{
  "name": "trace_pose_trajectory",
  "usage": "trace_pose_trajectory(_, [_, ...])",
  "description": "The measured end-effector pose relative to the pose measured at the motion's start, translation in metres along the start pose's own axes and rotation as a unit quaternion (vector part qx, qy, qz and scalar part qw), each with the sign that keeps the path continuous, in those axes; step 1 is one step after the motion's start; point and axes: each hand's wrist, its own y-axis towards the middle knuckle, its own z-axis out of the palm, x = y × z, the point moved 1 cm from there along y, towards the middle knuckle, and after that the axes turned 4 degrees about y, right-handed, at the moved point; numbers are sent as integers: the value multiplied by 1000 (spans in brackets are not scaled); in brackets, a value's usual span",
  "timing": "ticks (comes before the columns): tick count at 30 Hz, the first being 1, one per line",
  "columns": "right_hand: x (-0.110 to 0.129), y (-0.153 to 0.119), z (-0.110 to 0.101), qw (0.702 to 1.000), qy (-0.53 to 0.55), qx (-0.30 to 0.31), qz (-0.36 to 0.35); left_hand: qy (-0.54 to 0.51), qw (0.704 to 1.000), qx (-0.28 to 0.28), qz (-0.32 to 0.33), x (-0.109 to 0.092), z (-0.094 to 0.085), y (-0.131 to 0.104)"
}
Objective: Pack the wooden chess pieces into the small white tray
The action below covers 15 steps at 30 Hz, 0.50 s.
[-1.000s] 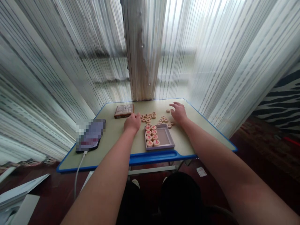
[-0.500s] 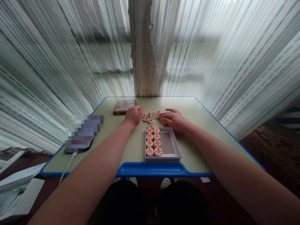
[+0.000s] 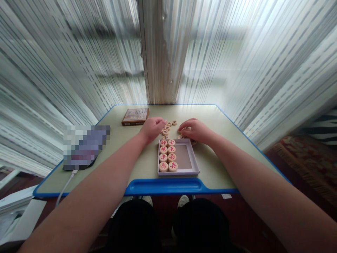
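Loose Chinese chess pieces [image 3: 165, 132] with dark characters lie between my hands, behind a shallow white box [image 3: 195, 160]. In the box's left part, two columns of red-lettered pieces [image 3: 172, 157] stand face up; its grey base shows at the right. My left hand [image 3: 152, 129] is closed, knuckles up, with its fingertips against the left edge of the loose pieces; whatever it holds is hidden. My right hand [image 3: 194, 130] curves loosely over several pieces [image 3: 180, 137] behind the box's right corner, fingers apart and partly covering them.
A flat brown box [image 3: 135, 116] with a printed lid lies at the back left. A phone [image 3: 88, 147], blurred out, rests on the left with a white cable [image 3: 65, 185] plugged in. A blue pencil groove [image 3: 165, 185] runs along the table's front edge.
My right hand has drawn some loose pieces away from the group, to the right, and its fingers have bent. My left hand has moved closer to the remaining pieces. The view has shifted slightly.
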Motion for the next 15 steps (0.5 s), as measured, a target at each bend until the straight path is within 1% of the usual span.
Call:
trace_pose_trajectory(2, [-1,0,-1,999,-6,-2,36,-25,999,39,-26,4,-1,1])
trace_pose_trajectory(4, [-3,0,-2,998,-4,-5,57,-48,995,66,-55,7,-2,3])
trace_pose_trajectory(9, [-6,0,-3,998,-22,-16,59,-137,977,81,-142,14,-6,6])
trace_pose_trajectory(11, [-7,0,-4,998,-20,-16,56,-154,973,84,-147,16,-6,6])
trace_pose_trajectory(15, [-7,0,-4,998,-11,-14,58,-141,979,70,-127,17,-4,5])
